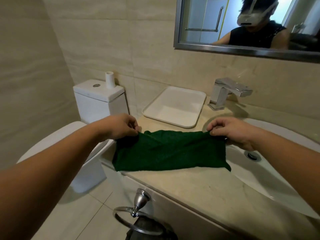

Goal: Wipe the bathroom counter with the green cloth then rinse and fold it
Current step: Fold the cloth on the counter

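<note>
The green cloth [169, 151] is stretched wide over the beige bathroom counter [199, 186], its lower edge resting on the stone and its right end hanging over the sink's rim. My left hand [121, 127] pinches the cloth's top left corner. My right hand [230, 131] pinches the top right corner, above the white sink basin [259, 172]. The cloth looks doubled over, with the two hands holding it taut between them.
A white tray [174, 106] sits at the back of the counter. A chrome faucet [226, 92] stands behind the basin, whose drain [252, 155] shows. The toilet [97, 101] is left of the counter. A towel ring [136, 212] hangs off the counter's front. A mirror [251, 25] is above.
</note>
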Tool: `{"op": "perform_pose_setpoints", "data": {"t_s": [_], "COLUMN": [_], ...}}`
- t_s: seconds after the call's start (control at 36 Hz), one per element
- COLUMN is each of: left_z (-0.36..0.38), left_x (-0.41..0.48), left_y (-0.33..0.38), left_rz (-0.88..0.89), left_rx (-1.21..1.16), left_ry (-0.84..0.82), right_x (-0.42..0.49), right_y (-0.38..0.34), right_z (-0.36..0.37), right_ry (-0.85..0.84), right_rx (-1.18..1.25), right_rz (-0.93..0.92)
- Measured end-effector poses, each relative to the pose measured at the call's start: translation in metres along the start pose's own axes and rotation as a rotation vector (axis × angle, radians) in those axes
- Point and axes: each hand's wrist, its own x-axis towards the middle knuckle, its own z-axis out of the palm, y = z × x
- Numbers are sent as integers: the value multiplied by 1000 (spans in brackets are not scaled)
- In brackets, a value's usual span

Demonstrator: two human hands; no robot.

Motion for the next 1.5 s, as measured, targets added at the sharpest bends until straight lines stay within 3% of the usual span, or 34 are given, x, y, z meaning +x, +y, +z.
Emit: {"op": "perform_pose_setpoints", "data": {"t_s": [0.25, 0.42, 0.64, 0.83, 0.94, 1.03, 1.08, 1.17, 1.22, 1.36, 1.5], "left_z": [0, -5, -10, -28, -20, -3, 13, 41, 58, 73, 74], "left_x": [8, 10, 7, 9, 13, 7, -4, -25, -31, -29, -29], "left_y": [5, 1, -4, -17, -9, 12, 33, 62, 72, 90, 127], "left_rz": [50, 69, 76, -110, -132, -8, 178, 403, 489, 521, 461], "left_rx": [313, 420, 184, -197, 225, 582, 616, 476, 522, 466, 197], "left_ry": [-48, -74, -100, -97, -5, 185, 258, 143, 90, 140, 186], "right_x": [19, 24, 18, 6, 11, 10, 10, 11, 8, -3, -15], "right_y": [25, 37, 33, 21, 19, 11, 6, -1, -9, -31, -54], "right_z": [8, 4, 5, -9, -5, -1, 1, 0, -1, -2, 12], "right_ry": [-60, -107, -166, -82, -52, -15, 7, 39, 51, -38, -132], "right_rx": [-104, -36, -30, 257, 154, 85, 82, 125, 207, 557, 650], "right_rz": [-67, -57, 16, 110, 111, 102, 93, 91, 84, 0, -47]}}
